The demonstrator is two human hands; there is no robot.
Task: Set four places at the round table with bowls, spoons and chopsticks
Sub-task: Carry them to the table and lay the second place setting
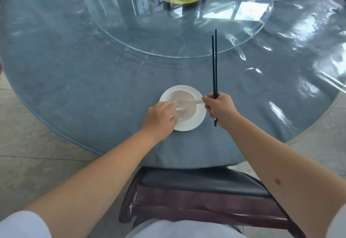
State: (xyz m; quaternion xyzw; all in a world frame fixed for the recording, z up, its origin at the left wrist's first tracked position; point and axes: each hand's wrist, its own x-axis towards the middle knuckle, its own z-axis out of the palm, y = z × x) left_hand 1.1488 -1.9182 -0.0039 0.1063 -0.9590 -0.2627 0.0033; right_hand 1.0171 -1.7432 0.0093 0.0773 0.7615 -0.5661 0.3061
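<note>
The right hand (220, 109) is closed in a fist around two black chopsticks (215, 69), which point away over the table (74, 69). The left hand (161, 117) rests on the white plate (196, 123), fingers at the bowl (187, 114), perhaps pinching it. A white spoon (189, 103) lies across the bowl.

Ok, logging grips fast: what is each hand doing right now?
Left hand: holds the bowl, fingers curled on its near-left rim.
Right hand: grips the chopsticks, fingers touching the spoon handle.
</note>
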